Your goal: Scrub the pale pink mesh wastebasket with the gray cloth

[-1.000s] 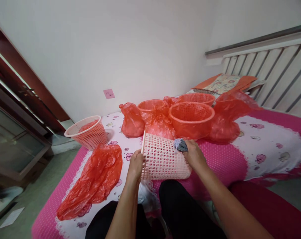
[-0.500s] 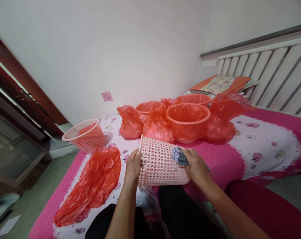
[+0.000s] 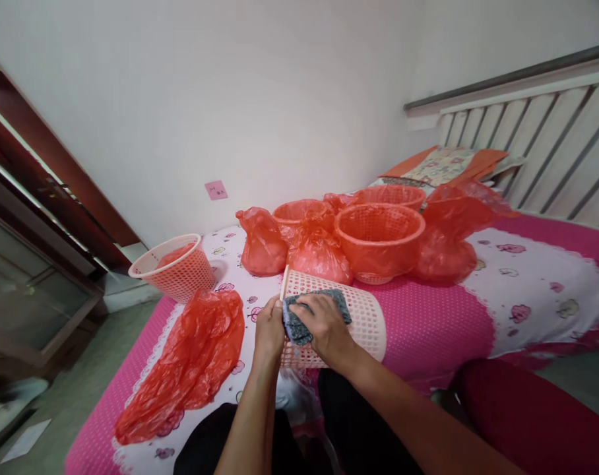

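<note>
A pale pink perforated plastic basket (image 3: 366, 320) lies on its side over my lap, its mouth turned left. My left hand (image 3: 270, 330) is closed around the rim at that mouth. With my right hand (image 3: 326, 323) I press a grey cloth (image 3: 298, 332) flat against the basket's upper side, near the rim; the fingers curl over the cloth. Left of the basket, a loose red plastic bag (image 3: 190, 363) lies crumpled on the bed. Behind that bag stands another pink basket (image 3: 188, 274) with red plastic inside.
Along the wall stand several red bags and bag-lined baskets, among them a lined basket (image 3: 378, 244), a knotted bag (image 3: 262, 247) and a bulging bag (image 3: 445, 247). All rest on a pink and white bedspread (image 3: 433, 316). A dark red round seat (image 3: 522, 409) is at right.
My right hand has slid the cloth leftward along the basket, from near its base to near the rim. The cloth is now spread flatter. My left hand keeps its hold.
</note>
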Demonstrator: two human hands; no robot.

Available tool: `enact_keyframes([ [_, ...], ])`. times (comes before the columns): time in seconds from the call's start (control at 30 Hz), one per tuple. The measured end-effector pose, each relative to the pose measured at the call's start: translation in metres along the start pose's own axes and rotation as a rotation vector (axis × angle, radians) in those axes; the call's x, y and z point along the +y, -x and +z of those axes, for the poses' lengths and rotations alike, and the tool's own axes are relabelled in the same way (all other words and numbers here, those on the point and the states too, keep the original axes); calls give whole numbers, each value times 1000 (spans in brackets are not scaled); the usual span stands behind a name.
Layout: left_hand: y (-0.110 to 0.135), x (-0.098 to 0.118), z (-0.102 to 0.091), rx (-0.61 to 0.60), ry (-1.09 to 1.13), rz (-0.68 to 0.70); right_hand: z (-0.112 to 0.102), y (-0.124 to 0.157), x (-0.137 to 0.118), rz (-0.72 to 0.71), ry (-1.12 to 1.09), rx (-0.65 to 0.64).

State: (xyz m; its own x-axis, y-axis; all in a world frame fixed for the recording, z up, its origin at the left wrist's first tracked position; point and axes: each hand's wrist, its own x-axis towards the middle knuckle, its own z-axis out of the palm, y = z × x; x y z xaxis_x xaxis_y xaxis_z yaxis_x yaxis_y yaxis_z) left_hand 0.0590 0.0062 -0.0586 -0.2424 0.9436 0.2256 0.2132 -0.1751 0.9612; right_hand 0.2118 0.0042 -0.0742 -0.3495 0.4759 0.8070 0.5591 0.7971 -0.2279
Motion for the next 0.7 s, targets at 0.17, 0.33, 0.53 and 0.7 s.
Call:
enact_keyframes([
  [0.17,-2,1,-1,28,-57,8,6,-26,6,32,-9,-36],
  [0.33,0,1,0,30,-29,-80,10,-46,20,246,114,-143],
  [0.53,4,3,3,44,64,-172,4,-43,45,470,314,-268],
  [0.7,7,11,4,31,71,-196,-15,-12,71,552,362,-270],
])
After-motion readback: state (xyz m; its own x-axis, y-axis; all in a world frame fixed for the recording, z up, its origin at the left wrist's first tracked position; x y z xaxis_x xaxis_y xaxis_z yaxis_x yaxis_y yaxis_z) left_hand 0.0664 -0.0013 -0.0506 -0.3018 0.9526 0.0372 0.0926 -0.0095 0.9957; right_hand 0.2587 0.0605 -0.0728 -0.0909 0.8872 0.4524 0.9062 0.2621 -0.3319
